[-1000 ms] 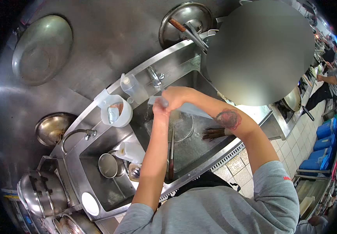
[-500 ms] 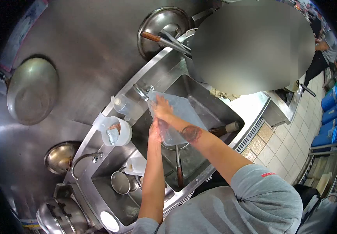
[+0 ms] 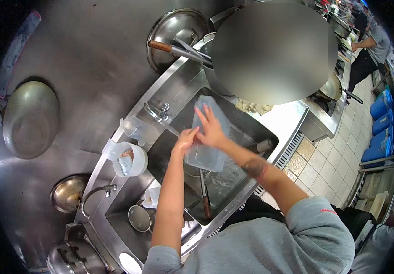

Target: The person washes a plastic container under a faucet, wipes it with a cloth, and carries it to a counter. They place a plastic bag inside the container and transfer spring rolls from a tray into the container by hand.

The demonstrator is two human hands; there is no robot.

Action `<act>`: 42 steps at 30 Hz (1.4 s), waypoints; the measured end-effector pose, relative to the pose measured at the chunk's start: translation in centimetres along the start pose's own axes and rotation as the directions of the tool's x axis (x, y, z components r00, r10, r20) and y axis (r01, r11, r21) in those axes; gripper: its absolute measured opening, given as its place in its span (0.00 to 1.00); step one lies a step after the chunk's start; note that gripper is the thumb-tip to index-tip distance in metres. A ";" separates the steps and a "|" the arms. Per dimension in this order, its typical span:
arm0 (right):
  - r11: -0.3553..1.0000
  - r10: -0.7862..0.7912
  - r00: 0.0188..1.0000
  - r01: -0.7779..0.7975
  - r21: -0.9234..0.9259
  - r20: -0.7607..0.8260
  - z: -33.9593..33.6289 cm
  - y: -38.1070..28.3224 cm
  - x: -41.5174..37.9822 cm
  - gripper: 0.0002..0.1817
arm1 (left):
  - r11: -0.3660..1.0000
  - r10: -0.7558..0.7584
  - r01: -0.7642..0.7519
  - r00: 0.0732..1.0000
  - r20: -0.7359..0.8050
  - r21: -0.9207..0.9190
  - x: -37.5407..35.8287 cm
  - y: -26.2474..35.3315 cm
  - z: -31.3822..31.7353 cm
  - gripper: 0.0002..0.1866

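Note:
Over the basin, a clear plastic container [image 3: 208, 160] is held tilted. My left hand [image 3: 187, 139] grips its near left edge, close to a stream of water from the tap [image 3: 158, 112]. My right hand [image 3: 211, 130] lies against the container with its fingers spread, the hand slightly blurred. Below the container, a pan's wooden handle [image 3: 206, 208] shows in the sink [image 3: 231, 194], its round head mostly hidden. Water splashes on the sink floor to the right of the container.
A pump bottle [image 3: 135, 128] and a white tub [image 3: 137, 162] with a packet stand on the left ledge. The second basin holds a metal strainer [image 3: 140, 218]. A lid [image 3: 176, 34] leans behind. A co-worker [image 3: 372, 50] stands at far right, beyond blue bins [image 3: 379, 125].
My right hand has moved right over the container, fingers now spread upward. The container has turned more upright and shifted from the tap. Water now splashes in the sink.

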State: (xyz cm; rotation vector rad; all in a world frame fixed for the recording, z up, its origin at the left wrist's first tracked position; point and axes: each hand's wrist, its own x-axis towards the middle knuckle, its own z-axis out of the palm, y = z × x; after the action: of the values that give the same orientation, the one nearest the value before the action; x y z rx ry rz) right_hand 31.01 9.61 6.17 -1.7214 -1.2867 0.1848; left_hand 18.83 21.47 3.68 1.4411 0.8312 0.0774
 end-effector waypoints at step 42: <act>0.950 0.263 0.869 -0.309 0.045 0.420 2.7 -4.7 -15.3 0.19 | 0.959 0.104 -0.254 0.721 -0.685 -0.122 1.7 -2.7 0.1 0.30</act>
State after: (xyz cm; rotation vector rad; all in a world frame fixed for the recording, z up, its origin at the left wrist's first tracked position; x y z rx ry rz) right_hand 19.57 -1.21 2.18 -1.8301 -1.2748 0.8173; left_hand 18.98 21.74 0.50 1.2856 1.2245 0.8673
